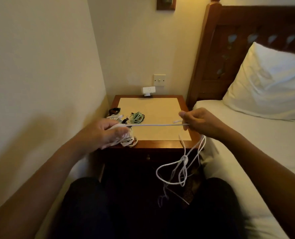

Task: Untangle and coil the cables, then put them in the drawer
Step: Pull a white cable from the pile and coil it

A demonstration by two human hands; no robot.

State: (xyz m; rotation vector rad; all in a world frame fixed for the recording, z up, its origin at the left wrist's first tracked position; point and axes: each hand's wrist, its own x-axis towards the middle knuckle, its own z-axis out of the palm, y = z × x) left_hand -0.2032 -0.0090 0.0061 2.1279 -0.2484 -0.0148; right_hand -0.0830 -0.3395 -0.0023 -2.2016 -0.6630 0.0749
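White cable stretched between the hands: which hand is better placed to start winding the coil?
The right hand, probably. It pinches the white cable near its free end, with slack loops hanging below it. The left hand is full, clutching the tangled white bundle at the nightstand edge.

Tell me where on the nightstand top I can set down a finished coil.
The nightstand top is bare across its middle, right and back, between the green cable, the white stand at the back edge and the right hand. It is crowded at the left: the green cable, a black cable and the white tangle under the left hand.
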